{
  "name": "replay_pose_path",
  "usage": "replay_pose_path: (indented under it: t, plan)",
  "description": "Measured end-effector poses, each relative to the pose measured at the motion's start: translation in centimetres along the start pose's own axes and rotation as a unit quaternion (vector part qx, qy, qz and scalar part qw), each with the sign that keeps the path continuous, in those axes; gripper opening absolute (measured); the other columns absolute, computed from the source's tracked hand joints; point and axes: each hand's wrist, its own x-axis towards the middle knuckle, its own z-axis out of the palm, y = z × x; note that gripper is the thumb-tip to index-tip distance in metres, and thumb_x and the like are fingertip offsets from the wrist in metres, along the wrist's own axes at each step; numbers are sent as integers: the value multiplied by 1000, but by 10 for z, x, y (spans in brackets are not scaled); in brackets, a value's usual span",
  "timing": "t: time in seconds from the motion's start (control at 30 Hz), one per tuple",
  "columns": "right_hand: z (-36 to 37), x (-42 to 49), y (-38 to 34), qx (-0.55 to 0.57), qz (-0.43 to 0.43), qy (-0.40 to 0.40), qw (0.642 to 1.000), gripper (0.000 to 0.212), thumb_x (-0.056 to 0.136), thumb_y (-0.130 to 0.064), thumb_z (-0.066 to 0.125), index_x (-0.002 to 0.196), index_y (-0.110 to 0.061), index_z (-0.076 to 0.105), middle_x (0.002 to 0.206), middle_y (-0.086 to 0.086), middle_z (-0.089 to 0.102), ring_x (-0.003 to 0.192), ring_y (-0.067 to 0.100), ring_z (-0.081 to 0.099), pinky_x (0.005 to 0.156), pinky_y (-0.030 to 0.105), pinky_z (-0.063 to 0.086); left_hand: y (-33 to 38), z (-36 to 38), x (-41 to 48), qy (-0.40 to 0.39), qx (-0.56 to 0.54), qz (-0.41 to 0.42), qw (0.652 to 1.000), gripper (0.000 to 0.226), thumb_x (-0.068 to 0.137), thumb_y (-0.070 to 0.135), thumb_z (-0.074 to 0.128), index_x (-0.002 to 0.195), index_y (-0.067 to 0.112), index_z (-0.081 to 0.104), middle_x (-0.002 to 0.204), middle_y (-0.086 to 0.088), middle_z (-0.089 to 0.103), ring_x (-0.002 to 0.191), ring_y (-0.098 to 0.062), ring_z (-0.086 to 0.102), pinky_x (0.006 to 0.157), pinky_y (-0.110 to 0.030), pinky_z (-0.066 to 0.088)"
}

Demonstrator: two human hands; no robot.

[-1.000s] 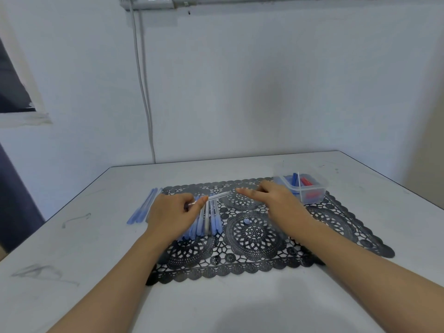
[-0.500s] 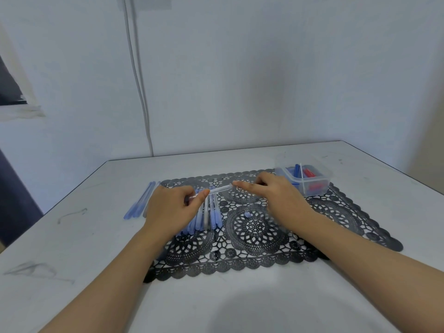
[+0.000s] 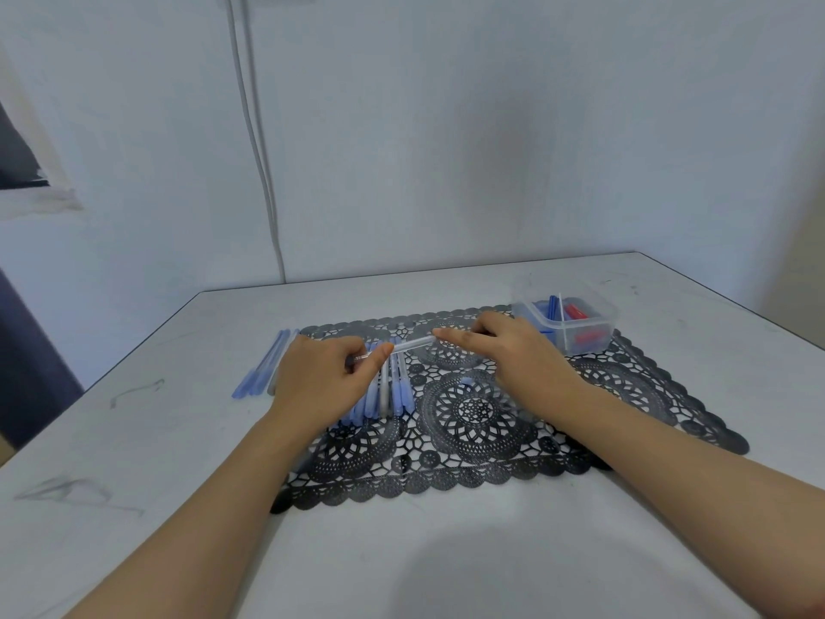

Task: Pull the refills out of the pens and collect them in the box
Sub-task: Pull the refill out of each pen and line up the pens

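My left hand grips one end of a clear pen held level above the black lace mat. My right hand pinches the pen's other end with thumb and forefinger. Under my left hand lies a row of several blue and grey pens on the mat. A clear plastic box stands at the mat's far right corner, holding blue refills and red pieces.
Several more blue pens or barrels lie on the white table left of the mat. A small blue cap lies on the mat between my hands. The wall and a hanging cable rise behind the table.
Both hands keep the same hold on the pen. The camera has tilted down a little, so the scene sits slightly higher in view.
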Motion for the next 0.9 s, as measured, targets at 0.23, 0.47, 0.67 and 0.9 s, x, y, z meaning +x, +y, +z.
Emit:
replay_pose_path:
  t: [0.23,0.47,0.67,0.9]
  plan:
    - [0,-2,-1,10,-9,-8,1000,79,62,25,59,124,-24,58,78,7,58,62,21,51,52,30,44,1,0,0,-12,-8,0,1000,58,78,71,26,47,22,31,38,5,32,38,-7,34,48,-26,38]
    - [1,-1,-1,15,7,-14,1000,78,65,22,57,125,-28,57,84,6,60,69,21,54,53,38,52,1,-1,-1,-12,-11,6,1000,57,80,70,28,47,23,29,38,5,29,38,-7,32,48,-28,37]
    - [-2,-1,-4,48,31,-13,998,67,71,20,52,122,-24,61,92,8,60,77,23,57,56,39,54,0,-1,-1,-9,-11,11,1000,57,81,68,29,47,22,29,37,5,29,37,-8,31,46,-25,34]
    - [-7,-1,-9,74,75,12,994,26,87,-6,59,111,-15,68,95,6,60,80,22,59,66,35,53,1,-1,0,-19,-12,7,1000,59,79,71,27,48,21,38,38,6,35,38,-6,38,49,-27,40]
